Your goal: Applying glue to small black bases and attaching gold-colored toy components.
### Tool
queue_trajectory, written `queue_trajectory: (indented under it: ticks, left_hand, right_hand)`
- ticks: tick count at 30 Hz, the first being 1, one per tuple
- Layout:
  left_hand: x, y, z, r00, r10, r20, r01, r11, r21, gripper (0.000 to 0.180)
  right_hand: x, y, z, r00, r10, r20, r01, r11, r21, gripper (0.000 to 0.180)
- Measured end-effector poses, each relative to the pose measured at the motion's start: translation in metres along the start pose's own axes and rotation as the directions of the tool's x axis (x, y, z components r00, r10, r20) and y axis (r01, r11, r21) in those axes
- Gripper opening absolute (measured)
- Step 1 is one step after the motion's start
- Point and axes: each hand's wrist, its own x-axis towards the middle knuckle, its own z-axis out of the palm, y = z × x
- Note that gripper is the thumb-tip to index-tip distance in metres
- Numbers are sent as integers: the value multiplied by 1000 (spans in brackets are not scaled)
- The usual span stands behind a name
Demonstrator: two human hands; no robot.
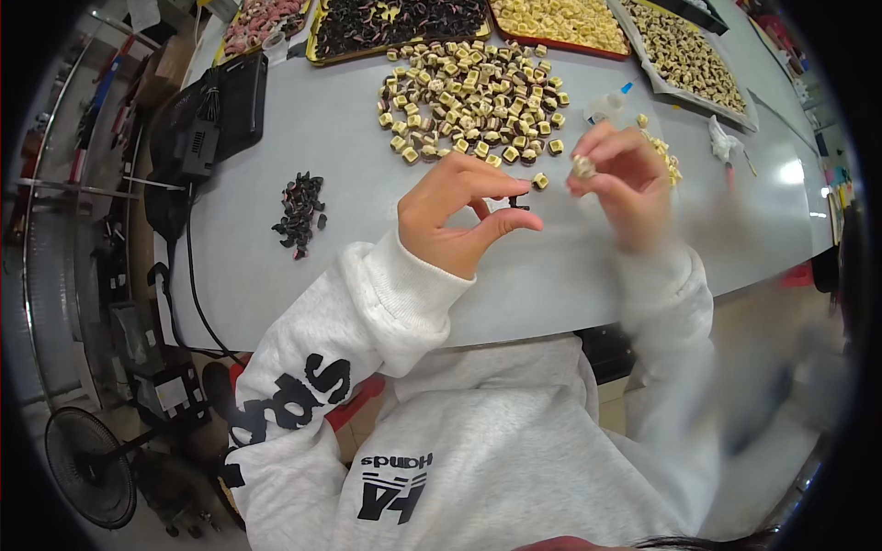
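Over the grey table, my left hand (pixel 452 213) pinches a small black piece (pixel 518 201) between thumb and fingertips. My right hand (pixel 632 184), slightly blurred, holds a small cream-coloured piece (pixel 583 167) in its fingertips, a short way to the right. Between the hands, just beyond them, lies a single small cream-and-dark square piece (pixel 540 181). Farther off spreads a big cluster of similar two-tone pieces (pixel 469 101). To the left of my left hand sits a small heap of black pieces (pixel 301 211). Cream pieces (pixel 663 154) lie partly hidden behind my right hand.
Along the far edge stand trays of pink (pixel 266 23), black (pixel 395 26), cream (pixel 560 23) and mixed pieces (pixel 684 60). A blue-tipped bottle (pixel 608 105) and crumpled tissue (pixel 724 140) lie at the right. A black device (pixel 220 106) with cables occupies the left edge.
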Motion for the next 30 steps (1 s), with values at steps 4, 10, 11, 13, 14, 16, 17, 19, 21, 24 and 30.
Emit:
queue_trajectory:
  ticks: [4,10,11,13,14,16,17,19,21,24,30]
  left_hand:
    - [2,-3,-3,994,106,-14,-104,990,99,35]
    - [3,-2,2,985,169,-39,-158,965,211,37]
    - [3,-3,2,979,199,-35,-186,955,230,37]
    - [3,-5,3,980,194,-40,-180,957,227,37]
    - [3,-5,4,980,194,-51,-178,958,223,37]
    - [3,-5,4,980,189,-59,-172,960,219,37]
    - [3,-5,4,981,187,-49,-172,962,213,37]
    - [2,-6,3,983,183,-31,-173,964,201,37]
    - [3,-5,3,983,180,-16,-174,967,185,37]
    - [4,-5,3,984,178,9,-177,972,155,37]
    - [4,-5,7,982,187,31,-189,969,158,39]
  right_hand:
    - [3,-4,31,943,327,-61,-317,938,139,27]
    - [-3,-3,39,883,451,-133,-396,866,306,29]
    - [-3,-3,39,872,474,-121,-415,847,331,29]
    - [-4,-1,38,864,491,-109,-430,834,345,30]
    - [-5,-1,38,857,506,-94,-447,823,352,31]
    - [-5,-1,37,849,523,-79,-464,808,362,32]
    - [-4,-1,37,839,541,-62,-482,790,379,34]
    - [-3,-1,36,817,575,-27,-516,753,409,37]
    - [-3,-3,35,806,592,1,-540,734,412,39]
    - [-2,-4,33,781,621,61,-586,696,414,43]
    - [-2,-2,30,826,560,64,-523,719,457,51]
